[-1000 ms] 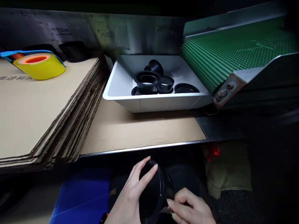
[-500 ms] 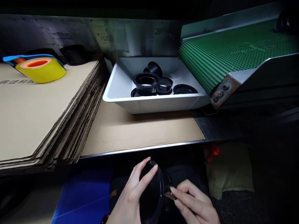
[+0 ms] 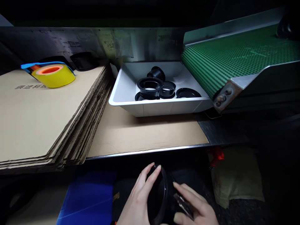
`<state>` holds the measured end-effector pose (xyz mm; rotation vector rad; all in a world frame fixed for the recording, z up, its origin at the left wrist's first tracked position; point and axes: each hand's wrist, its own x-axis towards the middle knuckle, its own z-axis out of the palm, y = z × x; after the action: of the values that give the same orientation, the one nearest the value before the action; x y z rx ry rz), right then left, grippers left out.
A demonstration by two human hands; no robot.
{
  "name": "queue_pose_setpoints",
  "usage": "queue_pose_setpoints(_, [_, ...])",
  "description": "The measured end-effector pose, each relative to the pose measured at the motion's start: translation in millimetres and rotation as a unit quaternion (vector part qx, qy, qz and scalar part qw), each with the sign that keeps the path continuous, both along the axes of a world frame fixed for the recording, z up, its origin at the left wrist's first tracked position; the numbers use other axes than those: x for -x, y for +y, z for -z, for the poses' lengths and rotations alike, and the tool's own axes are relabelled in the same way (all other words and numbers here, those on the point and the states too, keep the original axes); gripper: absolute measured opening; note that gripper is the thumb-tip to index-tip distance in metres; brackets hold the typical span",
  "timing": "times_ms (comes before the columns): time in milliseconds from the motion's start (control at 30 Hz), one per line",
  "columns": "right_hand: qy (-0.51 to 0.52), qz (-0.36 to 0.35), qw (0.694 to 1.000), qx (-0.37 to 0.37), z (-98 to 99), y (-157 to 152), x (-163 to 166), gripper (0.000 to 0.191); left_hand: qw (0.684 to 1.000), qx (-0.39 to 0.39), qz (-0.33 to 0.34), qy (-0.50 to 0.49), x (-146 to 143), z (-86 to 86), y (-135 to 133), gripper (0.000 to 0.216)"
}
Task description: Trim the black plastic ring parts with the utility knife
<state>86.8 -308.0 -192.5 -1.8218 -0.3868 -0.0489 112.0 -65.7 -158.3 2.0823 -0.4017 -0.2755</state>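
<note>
My left hand [image 3: 137,200] grips a black flanged plastic ring [image 3: 165,191] by its rim, in front of the table edge at the bottom of the view. The ring stands on edge, its lower part cut off by the frame. On its right side my right hand [image 3: 199,204] is closed around a small knife [image 3: 182,203] with a metallic blade, close to the ring; whether the blade touches it I cannot tell. Beyond the hands a white bin [image 3: 161,102] holds several similar black rings [image 3: 150,89].
A stack of flat cardboard [image 3: 47,125] at left carries a yellow tape roll [image 3: 59,79] and a black ring [image 3: 83,61]. A green conveyor belt [image 3: 239,53] slopes down to the bin's right side. Below the table are a blue panel [image 3: 91,193] and a pale sack [image 3: 236,178].
The knife has turned in my right hand, its thumb now lower and apart from the index finger. My left hand still grips the ring. The whole view has shifted slightly.
</note>
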Motion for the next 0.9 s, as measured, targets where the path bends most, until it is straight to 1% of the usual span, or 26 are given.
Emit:
queue_pose_setpoints(67, [0.123,0.039,0.990,-0.052,0.9,4,2,0.047,1.000,-0.007,-0.003,0.018,3,7.9,-4,0.059])
queue_pose_setpoints(133, [0.220,0.052,0.965,-0.132,-4.0,10,3,0.044,1.000,-0.007,0.019,-0.005,4,18.4,-4,0.069])
queue_pose_setpoints(200, [0.291,0.059,0.930,-0.218,-12.4,14,2,0.046,0.997,0.003,0.064,-0.051,3,26.0,0,0.082])
queue_pose_setpoints(233, [0.317,0.058,0.914,-0.245,-16.7,16,1,0.048,0.994,0.005,0.082,-0.075,1,27.1,3,0.086])
queue_pose_setpoints(267, [0.334,0.046,0.907,-0.253,-20.6,16,-2,0.049,0.991,0.005,0.091,-0.093,-1,26.2,6,0.088])
queue_pose_setpoints(300, [0.333,0.029,0.911,-0.240,-23.8,14,-5,0.048,0.991,0.002,0.089,-0.103,-2,23.3,9,0.088])
queue_pose_setpoints(333, [0.310,0.016,0.927,-0.210,-26.3,12,-8,0.048,0.992,-0.002,0.076,-0.105,-4,19.0,12,0.085])
queue_pose_setpoints(400, [0.211,-0.001,0.971,-0.116,-29.6,5,-15,0.045,0.994,-0.003,0.052,-0.100,-6,9.0,15,0.080])
queue_pose_setpoints(433, [0.156,-0.005,0.986,-0.066,-30.8,2,-18,0.043,0.995,0.003,0.046,-0.094,-6,4.6,17,0.078])
queue_pose_setpoints(467, [0.108,-0.009,0.994,-0.027,-31.8,-1,-20,0.042,0.995,0.010,0.043,-0.087,-7,1.2,17,0.075])
queue_pose_setpoints(533, [0.054,-0.030,0.998,0.019,-33.5,-5,-21,0.045,0.997,0.018,0.037,-0.070,-7,-2.1,17,0.063])
queue_pose_setpoints(633, [0.036,-0.060,0.997,0.035,-34.6,-4,-19,0.055,0.998,0.020,0.023,-0.046,-8,-2.1,15,0.052])
queue_pose_setpoints(767, [0.021,-0.073,0.996,0.037,-32.8,0,-16,0.055,0.999,0.030,0.010,-0.016,-8,-2.6,14,0.047])
queue_pose_setpoints(900, [0.001,-0.069,0.997,0.040,-29.9,1,-17,0.055,0.999,0.035,0.001,0.007,-8,-4.5,13,0.044])
